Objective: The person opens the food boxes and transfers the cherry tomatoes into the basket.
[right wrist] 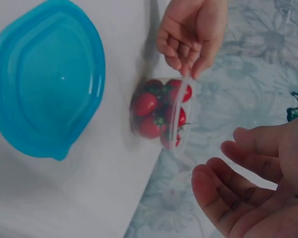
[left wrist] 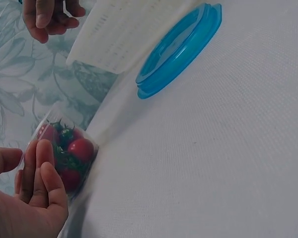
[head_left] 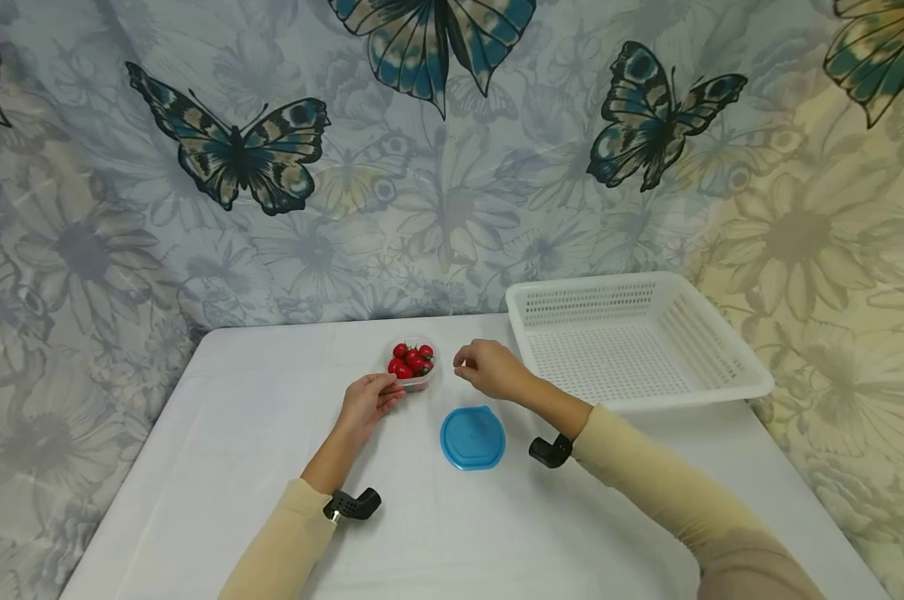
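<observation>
A small clear plastic tub [head_left: 414,386] filled with red cherry tomatoes [right wrist: 149,126] stands on the white table. My left hand [head_left: 367,402] pinches the tub's near left rim between thumb and fingers. To the right of the tub, my right hand [head_left: 494,369] hovers above the table with its fingers loosely bent and nothing in them. In the right wrist view, the fingers [right wrist: 208,191] of that hand are apart from the tub. A blue lid [head_left: 472,438] lies on the table in front of the tub, between my two forearms.
A large white perforated basket [head_left: 639,400] sits at the back right of the table [head_left: 219,417], close behind my right forearm. Behind the table's far edge hangs a cloth backdrop [head_left: 452,208] printed with butterflies and flowers.
</observation>
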Demonstrator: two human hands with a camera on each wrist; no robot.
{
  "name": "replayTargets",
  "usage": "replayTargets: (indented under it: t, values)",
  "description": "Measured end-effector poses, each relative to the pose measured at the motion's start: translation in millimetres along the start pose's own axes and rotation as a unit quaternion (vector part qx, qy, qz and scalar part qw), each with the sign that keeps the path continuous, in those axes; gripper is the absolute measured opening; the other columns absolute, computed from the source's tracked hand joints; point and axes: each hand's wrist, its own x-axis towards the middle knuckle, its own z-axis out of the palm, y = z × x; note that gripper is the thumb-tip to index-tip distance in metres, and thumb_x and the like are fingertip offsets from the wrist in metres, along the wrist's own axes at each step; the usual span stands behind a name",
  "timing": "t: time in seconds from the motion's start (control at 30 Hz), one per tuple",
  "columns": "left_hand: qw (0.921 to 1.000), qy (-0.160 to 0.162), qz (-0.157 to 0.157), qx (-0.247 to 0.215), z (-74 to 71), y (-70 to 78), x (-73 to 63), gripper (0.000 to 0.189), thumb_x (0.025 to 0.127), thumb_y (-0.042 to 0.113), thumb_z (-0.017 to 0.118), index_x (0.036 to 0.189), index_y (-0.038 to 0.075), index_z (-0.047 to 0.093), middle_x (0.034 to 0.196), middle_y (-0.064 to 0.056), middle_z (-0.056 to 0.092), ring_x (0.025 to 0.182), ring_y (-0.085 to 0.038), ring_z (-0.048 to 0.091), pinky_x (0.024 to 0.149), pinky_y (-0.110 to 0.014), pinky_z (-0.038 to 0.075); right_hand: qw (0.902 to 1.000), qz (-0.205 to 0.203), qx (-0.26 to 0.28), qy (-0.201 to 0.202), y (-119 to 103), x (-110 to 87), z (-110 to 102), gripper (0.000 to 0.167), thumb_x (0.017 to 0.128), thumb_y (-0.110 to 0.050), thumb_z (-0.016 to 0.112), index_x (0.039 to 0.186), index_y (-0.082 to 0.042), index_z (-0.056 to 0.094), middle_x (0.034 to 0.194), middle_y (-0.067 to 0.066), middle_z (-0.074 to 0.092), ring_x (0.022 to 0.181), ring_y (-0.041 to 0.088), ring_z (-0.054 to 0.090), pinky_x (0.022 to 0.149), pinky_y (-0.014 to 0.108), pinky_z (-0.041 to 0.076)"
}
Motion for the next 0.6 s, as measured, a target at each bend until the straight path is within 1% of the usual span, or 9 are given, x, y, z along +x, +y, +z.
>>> replayTargets:
  t: [0.3, 0.4, 0.6]
  values:
    - [1.0, 0.002, 0.0, 0.005, -1.0, 0.9, 0.2, 0.015, 0.096, 0.013, 0.058, 0.107, 0.003, 0.055, 0.078, 0.002, 0.07, 0.071, -0.008, 0.07, 0.065, -0.017, 0.053, 0.9996, 0.013, -0.008, -0.022, -8, 18.7, -5, 0.017, 0.094, -0.014, 0.064, 0.105, -0.004, 0.071, 0.084, 0.007, 0.064, 0.072, 0.015, 0.055, 0.063, 0.024, 0.045]
    - [0.9999, 0.002, 0.005, 0.011, -0.7, 0.5, -0.6, 0.016, 0.097, 0.013, 0.057, 0.108, 0.002, 0.055, 0.078, 0.001, 0.07, 0.072, -0.007, 0.07, 0.066, -0.018, 0.053, 0.9994, 0.012, -0.016, -0.029, -8, 23.9, -4, 0.018, 0.093, -0.014, 0.065, 0.106, -0.004, 0.071, 0.086, 0.007, 0.065, 0.073, 0.015, 0.056, 0.064, 0.024, 0.046]
    - [0.9998, 0.006, 0.007, 0.02, -1.0, 4.3, -3.3, 0.018, 0.097, 0.013, 0.059, 0.11, 0.001, 0.056, 0.08, 0.001, 0.072, 0.073, -0.007, 0.07, 0.069, -0.018, 0.054, 0.9992, -0.001, -0.02, -0.035, -9, 37.1, -1, 0.021, 0.092, -0.013, 0.066, 0.109, -0.002, 0.07, 0.086, 0.007, 0.066, 0.073, 0.016, 0.057, 0.065, 0.025, 0.047]
